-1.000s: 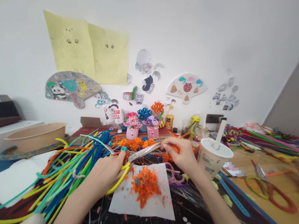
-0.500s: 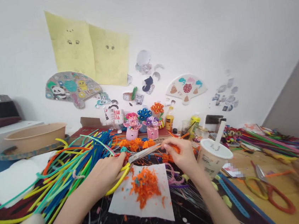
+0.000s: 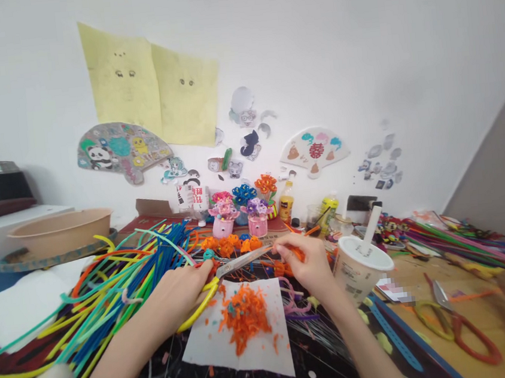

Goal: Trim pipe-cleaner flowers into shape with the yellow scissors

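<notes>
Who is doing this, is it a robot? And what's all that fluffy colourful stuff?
No robot here! These are a person's own two bare hands, seen by a camera worn on the head, looking forward and down.

The left hand has its grip on yellow-handled scissors, whose blades point toward the right hand. That one is curled around something orange; the fingers hide its shape.

Below the scissors, orange clippings are heaped on a white sheet. To the left is a bundle of long, fuzzy-looking coloured stems. To the right stands a cup with a straw. Behind are little pots of flowers.
</notes>
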`<state>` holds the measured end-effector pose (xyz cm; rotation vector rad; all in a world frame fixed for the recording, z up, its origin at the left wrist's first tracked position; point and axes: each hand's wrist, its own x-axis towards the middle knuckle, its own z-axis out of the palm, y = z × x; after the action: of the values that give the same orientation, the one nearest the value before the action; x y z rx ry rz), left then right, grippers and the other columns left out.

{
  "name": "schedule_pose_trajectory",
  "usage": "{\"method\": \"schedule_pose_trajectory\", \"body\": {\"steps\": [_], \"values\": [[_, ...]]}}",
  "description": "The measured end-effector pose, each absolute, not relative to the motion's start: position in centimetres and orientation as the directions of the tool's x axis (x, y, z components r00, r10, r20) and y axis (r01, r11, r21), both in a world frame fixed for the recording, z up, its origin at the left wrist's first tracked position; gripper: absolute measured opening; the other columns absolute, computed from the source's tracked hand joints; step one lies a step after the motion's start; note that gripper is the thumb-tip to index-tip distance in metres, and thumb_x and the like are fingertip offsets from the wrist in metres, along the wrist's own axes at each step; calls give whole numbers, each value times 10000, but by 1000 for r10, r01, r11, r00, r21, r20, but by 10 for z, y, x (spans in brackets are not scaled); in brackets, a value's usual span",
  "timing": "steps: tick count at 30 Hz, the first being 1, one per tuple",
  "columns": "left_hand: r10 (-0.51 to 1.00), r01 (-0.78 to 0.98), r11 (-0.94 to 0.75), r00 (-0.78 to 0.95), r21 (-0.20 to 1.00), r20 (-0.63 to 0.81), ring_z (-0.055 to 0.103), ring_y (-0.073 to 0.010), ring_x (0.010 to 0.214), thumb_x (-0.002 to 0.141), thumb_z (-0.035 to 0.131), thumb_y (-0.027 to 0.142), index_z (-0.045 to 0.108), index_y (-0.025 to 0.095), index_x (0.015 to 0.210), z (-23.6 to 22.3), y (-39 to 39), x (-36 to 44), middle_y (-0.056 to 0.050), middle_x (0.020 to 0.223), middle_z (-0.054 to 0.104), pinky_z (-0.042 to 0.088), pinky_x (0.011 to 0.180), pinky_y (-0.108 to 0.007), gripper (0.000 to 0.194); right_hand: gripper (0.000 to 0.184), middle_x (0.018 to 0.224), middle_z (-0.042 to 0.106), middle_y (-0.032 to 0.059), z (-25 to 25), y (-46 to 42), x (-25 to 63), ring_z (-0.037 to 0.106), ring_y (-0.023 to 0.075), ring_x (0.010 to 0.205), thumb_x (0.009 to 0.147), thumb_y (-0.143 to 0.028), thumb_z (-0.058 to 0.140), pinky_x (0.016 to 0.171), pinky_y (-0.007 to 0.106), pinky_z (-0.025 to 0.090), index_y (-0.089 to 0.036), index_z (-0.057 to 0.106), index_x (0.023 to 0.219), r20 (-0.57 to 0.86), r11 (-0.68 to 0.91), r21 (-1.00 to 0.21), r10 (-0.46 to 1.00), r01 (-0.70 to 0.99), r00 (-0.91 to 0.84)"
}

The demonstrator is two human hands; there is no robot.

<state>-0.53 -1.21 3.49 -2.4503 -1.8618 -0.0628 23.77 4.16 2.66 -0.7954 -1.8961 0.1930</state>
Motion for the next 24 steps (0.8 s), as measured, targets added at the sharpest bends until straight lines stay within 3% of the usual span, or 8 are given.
{"method": "schedule_pose_trajectory", "body": {"steps": [13,24], "values": [[963,966,-250,254,-59,88,683,-268,801,899,358,267,574,189,1022,34,-11,-9,-107,858,712,478,653,-327,260,170,693,682,43,26,42,239,601,183,652,836,-138,519,639,293,466,-199,638,731,791,785,-335,534,520,-297],[962,964,-257,261,-64,75,682,-288,821,896,380,261,605,179,1036,32,-10,-11,-131,881,717,478,666,-349,277,196,736,683,55,20,46,240,586,196,709,850,-109,483,703,327,441,-190,636,758,815,797,-168,444,580,-373]]}}
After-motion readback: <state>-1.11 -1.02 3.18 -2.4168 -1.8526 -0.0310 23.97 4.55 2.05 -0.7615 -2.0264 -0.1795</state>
